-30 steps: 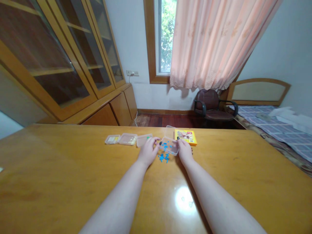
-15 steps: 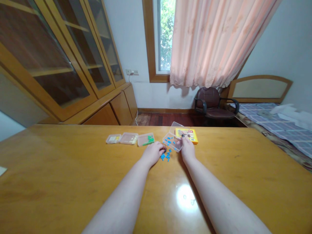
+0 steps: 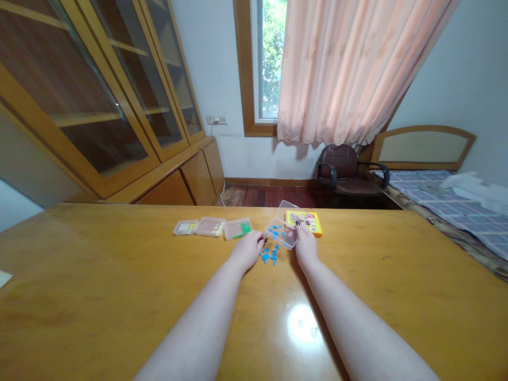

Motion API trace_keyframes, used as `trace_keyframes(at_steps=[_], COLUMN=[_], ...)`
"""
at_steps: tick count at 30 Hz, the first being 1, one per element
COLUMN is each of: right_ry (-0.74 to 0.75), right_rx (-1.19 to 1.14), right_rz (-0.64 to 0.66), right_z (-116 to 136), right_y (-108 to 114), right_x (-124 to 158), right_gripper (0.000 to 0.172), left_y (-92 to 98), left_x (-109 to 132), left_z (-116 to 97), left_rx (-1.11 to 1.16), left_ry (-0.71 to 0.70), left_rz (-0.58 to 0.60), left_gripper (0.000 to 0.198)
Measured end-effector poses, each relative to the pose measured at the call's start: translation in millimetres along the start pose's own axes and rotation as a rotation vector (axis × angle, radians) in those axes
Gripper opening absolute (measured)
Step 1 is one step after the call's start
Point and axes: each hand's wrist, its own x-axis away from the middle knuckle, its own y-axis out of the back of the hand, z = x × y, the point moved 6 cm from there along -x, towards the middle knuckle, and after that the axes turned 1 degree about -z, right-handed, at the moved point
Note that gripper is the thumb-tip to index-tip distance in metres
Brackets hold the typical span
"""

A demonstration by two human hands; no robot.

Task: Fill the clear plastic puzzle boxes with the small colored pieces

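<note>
Fingers of the left hand (image 3: 248, 251) are being held curled just beside loose blue pieces (image 3: 273, 255); whether anything is being pinched cannot be told. Between the two hands, which are being held apart, a clear box (image 3: 286, 234) with blue bits inside is being gripped at its edge by the right hand (image 3: 306, 246), most of whose fingers are being hidden. Beyond the right hand, a yellow box (image 3: 319, 230) is being partly covered by it. Both forearms (image 3: 341, 301) are being cut off nearest the viewer.
</note>
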Motion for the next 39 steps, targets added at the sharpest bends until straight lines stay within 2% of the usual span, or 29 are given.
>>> trace_keyframes(at_steps=[7, 23, 30, 39], right_ry=[-0.003, -0.029, -0.009, -0.003], right_rx=[0.029, 0.071, 0.046, 0.105], right_rz=[0.008, -0.011, -0.012, -0.008], right_z=[2.5, 3.6, -0.8, -0.2], right_y=[0.5, 1.1, 2.0, 2.4], right_x=[1.9, 3.3, -0.2, -0.1], right_gripper=[0.025, 0.027, 0.026, 0.030], left_y=[-1.0, -3.2, -2.9, -3.3], left_x=[3.8, 0.4, -0.1, -0.7], left_z=[-4.0, -2.1, 4.5, 4.4], left_rx=[-0.022, 0.002, -0.021, -0.109], left_ry=[-0.007, -0.034, 0.027, 0.056], left_rz=[0.053, 0.035, -0.024, 0.040], left_gripper=[0.011, 0.008, 0.009, 0.011])
